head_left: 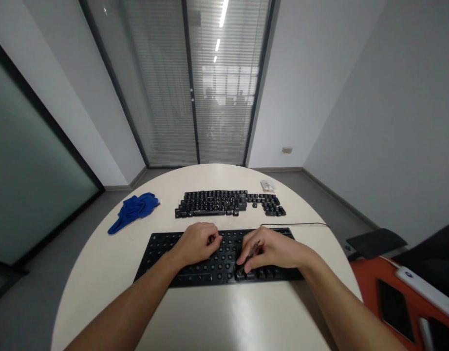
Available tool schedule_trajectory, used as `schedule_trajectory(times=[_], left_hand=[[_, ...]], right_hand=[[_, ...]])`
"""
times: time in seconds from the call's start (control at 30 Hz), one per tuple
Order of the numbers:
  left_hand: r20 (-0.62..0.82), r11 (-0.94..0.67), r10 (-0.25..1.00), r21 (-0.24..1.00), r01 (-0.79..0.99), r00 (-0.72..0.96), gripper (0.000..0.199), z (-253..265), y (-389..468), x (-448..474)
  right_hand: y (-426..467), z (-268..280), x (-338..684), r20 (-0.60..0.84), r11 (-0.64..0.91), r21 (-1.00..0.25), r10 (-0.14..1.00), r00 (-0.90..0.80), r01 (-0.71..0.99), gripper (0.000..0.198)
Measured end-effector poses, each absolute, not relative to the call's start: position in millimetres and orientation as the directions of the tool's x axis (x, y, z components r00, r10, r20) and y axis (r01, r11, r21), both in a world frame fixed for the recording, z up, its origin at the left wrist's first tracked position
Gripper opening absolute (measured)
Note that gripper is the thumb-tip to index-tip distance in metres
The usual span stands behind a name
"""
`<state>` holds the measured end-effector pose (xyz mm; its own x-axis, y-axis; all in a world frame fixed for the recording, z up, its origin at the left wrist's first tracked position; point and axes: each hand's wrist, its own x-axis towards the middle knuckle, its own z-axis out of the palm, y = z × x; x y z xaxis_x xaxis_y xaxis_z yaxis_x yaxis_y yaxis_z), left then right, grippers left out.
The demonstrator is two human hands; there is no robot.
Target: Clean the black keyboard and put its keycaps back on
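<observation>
A black keyboard (195, 280) lies before me, most of its key posts bare of caps; some keycaps (265, 273) sit along its lower right edge. My left hand (199, 242) rests on its middle, fingers curled; what is inside them, if anything, is hidden. Over the right part, my right hand (270, 248) is closed on a slim dark tool (252, 249) whose exact kind I cannot make out. The tool slants down toward the lower right keys. Loose black keycaps (215, 201) are laid out behind the keyboard in rows, with a smaller group (271, 204) on the right.
A crumpled blue cloth (135, 210) lies at the left of the round white table (206, 317). A small clear packet (268, 185) sits at the back right. The keyboard's cable (301, 224) runs off the right edge. An orange chair (370, 282) holds a phone (395, 309) and a white power strip (425, 290).
</observation>
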<state>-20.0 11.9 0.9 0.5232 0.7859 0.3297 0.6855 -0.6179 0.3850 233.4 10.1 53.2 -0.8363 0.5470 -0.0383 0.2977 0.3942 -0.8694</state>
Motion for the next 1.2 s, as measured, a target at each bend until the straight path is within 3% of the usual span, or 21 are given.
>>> schedule_trajectory(times=[0.17,0.3,0.47,0.67,1.03,1.2], left_hand=[[0.346,-0.626,0.779,0.380,0.681,0.523,0.019,0,13,-21],[0.358,-0.709,0.704,0.379,0.594,0.613,0.004,4,9,-22],[0.321,-0.812,0.565,0.380,0.443,0.760,0.047,9,4,-22],[0.302,-0.809,0.566,0.383,0.446,0.767,0.060,11,4,-22],[0.306,-0.803,0.577,0.382,0.458,0.757,0.058,8,4,-23],[0.334,-0.773,0.620,0.413,0.481,0.710,0.037,6,5,-22]], right_hand=[[10,51,231,-0.031,0.421,-0.851,0.557,-0.830,0.315,0.032],[14,48,235,-0.084,0.349,-0.870,0.591,-0.803,0.348,0.034],[16,46,240,-0.146,0.234,-0.909,0.597,-0.789,0.345,0.038],[22,38,243,-0.180,0.095,-0.952,0.595,-0.783,0.291,0.037],[33,26,247,-0.111,0.038,-0.982,0.679,-0.725,0.186,0.031],[35,21,236,0.001,0.081,-0.990,0.812,-0.583,0.112,0.032]])
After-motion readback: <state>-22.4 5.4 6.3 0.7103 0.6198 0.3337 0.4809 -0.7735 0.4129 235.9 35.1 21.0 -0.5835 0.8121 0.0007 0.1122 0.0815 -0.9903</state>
